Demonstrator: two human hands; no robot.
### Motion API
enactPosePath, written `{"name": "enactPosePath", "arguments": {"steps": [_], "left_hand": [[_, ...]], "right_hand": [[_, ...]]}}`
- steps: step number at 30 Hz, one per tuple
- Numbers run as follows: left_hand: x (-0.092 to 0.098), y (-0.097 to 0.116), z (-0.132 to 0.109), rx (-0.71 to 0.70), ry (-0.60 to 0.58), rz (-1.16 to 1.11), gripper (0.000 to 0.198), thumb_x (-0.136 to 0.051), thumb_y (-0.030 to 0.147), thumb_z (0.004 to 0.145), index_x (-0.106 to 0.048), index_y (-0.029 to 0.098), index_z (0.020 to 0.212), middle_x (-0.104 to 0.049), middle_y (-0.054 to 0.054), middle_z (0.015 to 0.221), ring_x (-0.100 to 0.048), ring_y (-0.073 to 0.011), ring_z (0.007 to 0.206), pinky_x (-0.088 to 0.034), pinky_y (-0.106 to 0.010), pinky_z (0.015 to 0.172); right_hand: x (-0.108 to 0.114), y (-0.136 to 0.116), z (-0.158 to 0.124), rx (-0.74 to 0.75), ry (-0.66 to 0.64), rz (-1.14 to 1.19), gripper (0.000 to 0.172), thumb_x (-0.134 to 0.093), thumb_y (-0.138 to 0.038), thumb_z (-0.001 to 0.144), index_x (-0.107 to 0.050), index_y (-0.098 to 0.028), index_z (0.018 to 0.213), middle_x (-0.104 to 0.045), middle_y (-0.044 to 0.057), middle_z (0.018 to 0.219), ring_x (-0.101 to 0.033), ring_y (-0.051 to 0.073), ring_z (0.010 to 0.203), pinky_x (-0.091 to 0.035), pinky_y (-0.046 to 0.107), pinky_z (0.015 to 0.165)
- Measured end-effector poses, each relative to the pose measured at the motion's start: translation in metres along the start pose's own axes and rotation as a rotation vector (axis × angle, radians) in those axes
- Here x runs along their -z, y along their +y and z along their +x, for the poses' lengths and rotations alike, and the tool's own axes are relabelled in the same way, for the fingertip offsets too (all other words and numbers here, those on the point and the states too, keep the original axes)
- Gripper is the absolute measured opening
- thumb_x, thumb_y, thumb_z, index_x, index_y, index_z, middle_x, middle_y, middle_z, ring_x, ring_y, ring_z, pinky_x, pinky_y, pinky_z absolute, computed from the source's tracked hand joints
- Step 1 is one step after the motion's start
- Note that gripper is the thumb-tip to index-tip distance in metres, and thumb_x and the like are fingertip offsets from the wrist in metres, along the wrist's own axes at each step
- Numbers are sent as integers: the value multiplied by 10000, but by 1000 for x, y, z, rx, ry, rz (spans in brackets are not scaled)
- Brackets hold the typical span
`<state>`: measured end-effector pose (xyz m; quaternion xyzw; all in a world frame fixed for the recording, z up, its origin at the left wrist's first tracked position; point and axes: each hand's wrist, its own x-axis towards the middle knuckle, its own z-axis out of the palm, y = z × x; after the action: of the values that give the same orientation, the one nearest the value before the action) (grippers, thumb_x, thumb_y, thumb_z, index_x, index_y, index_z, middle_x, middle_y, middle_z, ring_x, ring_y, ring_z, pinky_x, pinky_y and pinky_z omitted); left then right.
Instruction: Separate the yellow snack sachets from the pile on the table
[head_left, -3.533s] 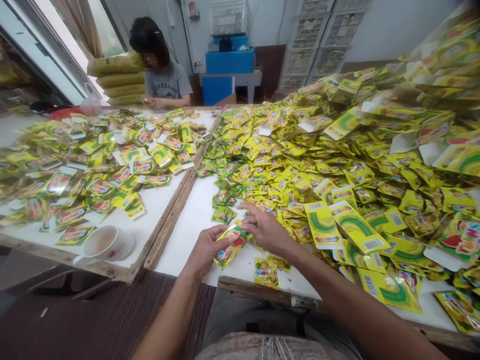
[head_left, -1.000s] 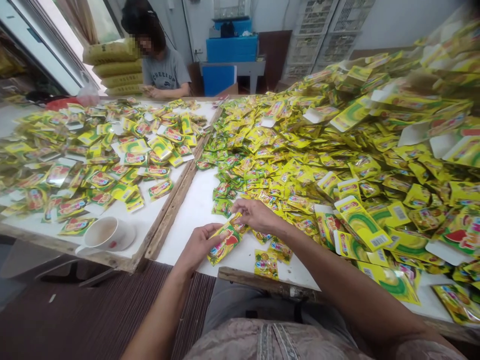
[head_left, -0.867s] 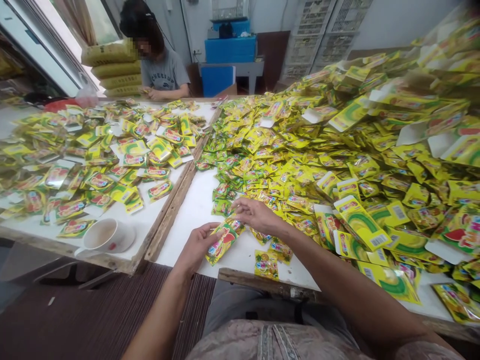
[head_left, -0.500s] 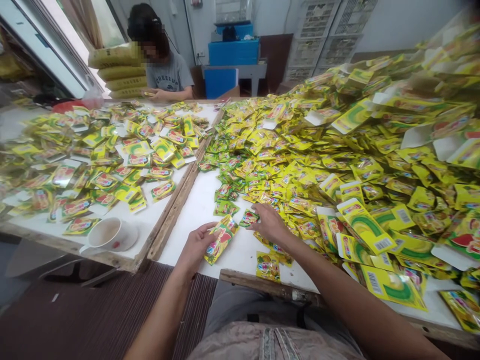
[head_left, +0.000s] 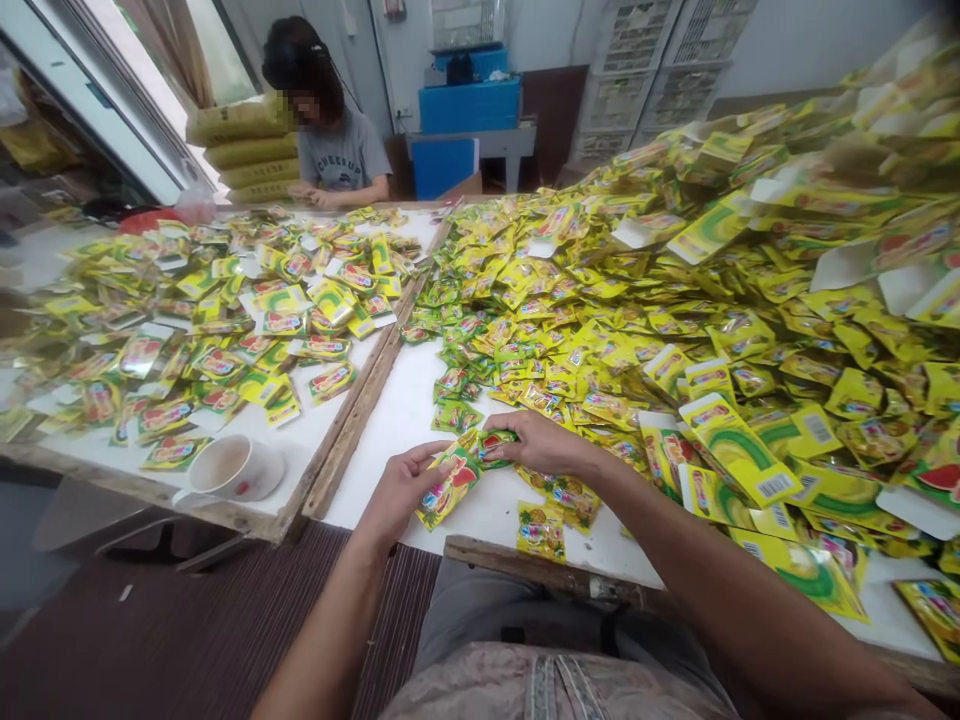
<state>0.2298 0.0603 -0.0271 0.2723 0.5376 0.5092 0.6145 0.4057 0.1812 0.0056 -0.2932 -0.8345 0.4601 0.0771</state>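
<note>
In the head view, the left hand point(head_left: 401, 490) grips a yellow-and-green box point(head_left: 450, 488) between thumb and fingers, one end toward the right hand. The right hand point(head_left: 541, 442) pinches a small green sachet point(head_left: 498, 448) at that end (whether anything is inside the box cannot be told). Beyond the right hand spreads a heap of sachets point(head_left: 592, 345); a yellow sachet point(head_left: 541, 530) lies near it, closer to the body. Left of the left hand, a white mug point(head_left: 259, 475) holds pale brown liquid point(head_left: 222, 463), with many boxes point(head_left: 281, 310) farther out.

white, wood-edged tabletops point(head_left: 412, 400) beneath piled yellow-green sachets point(head_left: 585, 350), scattered cartons point(head_left: 334, 382) and a white cup point(head_left: 238, 485)
</note>
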Motion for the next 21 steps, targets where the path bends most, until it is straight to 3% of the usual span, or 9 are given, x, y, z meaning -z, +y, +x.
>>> {"name": "enactPosePath", "arguments": {"steps": [6,8,14,17,21], "left_hand": [[-6,4,4,-10,-36,148,457,-775,311,619,-659,136,1025,-730,-44,834,-664,-177,703,-511,-261,665],[-7,3,6,-26,-16,153,462,-775,319,615,-660,137,1025,-730,-41,834,-664,-182,719,-508,-260,667],[-10,1,6,-23,-19,13,483,-789,294,597,-646,145,1033,-726,-23,768,-662,-163,670,-508,-264,669],[-11,0,6,-12,-31,-15,465,-796,283,586,-652,148,1006,-725,-21,766,-663,-163,669,-508,-272,683],[-14,0,6,-5,-2,-18,447,-793,295,586,-659,145,985,-725,-30,777,-657,-159,666,-500,-265,671]], "right_hand": [[-1,-8,12,-55,-2,-253,312,-736,-127,590,-594,-194,860,-597,-7,782,-524,151,748,-341,215,594],[-2,-7,11,-63,25,-193,363,-731,-124,582,-575,-204,901,-578,-14,778,-517,141,730,-347,214,591],[-8,-1,-2,-56,213,355,472,-661,-173,647,-463,-215,1073,-577,-24,760,-560,122,669,-438,250,624],[-14,-2,-9,-42,237,350,507,-613,-124,654,-442,-239,1117,-595,-44,691,-574,126,638,-438,253,622],[-20,-12,-17,-47,229,317,501,-568,-160,721,-404,-251,1186,-661,-18,755,-587,130,654,-425,243,604]]}}
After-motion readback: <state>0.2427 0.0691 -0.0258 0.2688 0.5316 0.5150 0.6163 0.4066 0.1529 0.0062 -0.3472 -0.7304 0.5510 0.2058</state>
